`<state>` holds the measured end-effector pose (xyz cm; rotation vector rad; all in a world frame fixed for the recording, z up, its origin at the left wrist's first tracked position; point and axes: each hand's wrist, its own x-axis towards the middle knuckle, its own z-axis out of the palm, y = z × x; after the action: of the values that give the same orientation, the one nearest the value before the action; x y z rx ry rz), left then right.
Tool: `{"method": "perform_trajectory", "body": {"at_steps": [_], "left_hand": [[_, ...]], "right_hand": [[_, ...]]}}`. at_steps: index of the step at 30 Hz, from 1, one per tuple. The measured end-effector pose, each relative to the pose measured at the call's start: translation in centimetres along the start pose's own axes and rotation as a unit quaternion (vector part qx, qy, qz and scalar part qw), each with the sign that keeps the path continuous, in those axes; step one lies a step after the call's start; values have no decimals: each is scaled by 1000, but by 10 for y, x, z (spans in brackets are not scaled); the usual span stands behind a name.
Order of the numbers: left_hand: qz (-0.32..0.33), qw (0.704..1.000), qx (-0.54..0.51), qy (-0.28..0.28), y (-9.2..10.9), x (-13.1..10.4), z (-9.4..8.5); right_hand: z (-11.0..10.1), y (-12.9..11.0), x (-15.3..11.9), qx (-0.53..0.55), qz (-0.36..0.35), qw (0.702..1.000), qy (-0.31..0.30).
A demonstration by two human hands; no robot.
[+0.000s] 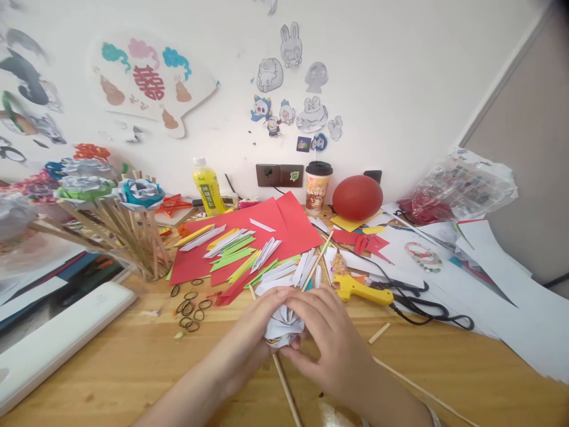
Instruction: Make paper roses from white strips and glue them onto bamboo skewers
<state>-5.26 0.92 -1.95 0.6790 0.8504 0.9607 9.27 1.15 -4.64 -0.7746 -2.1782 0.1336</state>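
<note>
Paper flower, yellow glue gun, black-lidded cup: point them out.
Paper flower [283, 327], head view: its white petals.
Yellow glue gun [359, 287], head view: its body.
Black-lidded cup [317, 192], head view: its printed side.

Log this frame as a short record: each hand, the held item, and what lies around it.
Left hand: cupped around one side of the white paper flower
Right hand: around the flower's other side
Stick: extends below the flower; attachment hidden
Beyond hands: folded paper strips, red paper
Left of hands: rubber bands
Right of hands: yellow glue gun
Back of table: bottle, cup, red balloon
</note>
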Motion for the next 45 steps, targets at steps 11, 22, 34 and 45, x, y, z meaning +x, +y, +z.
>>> {"method": "perform_trajectory", "body": {"at_steps": [11, 22, 34, 45], "left_hand": [[-4, 991, -115, -63, 1, 1, 0], [210, 963, 160, -62, -37, 11, -8], [231, 945, 225, 52, -27, 10, -4], [212, 946, 244, -28, -11, 7, -9]], "right_hand": [[5, -3, 1, 5, 75, 995, 72], [13, 5, -1, -89, 135, 972, 171], [30, -2, -5, -46, 144, 973, 176], [6, 6, -6, 66, 164, 979, 105]]}}
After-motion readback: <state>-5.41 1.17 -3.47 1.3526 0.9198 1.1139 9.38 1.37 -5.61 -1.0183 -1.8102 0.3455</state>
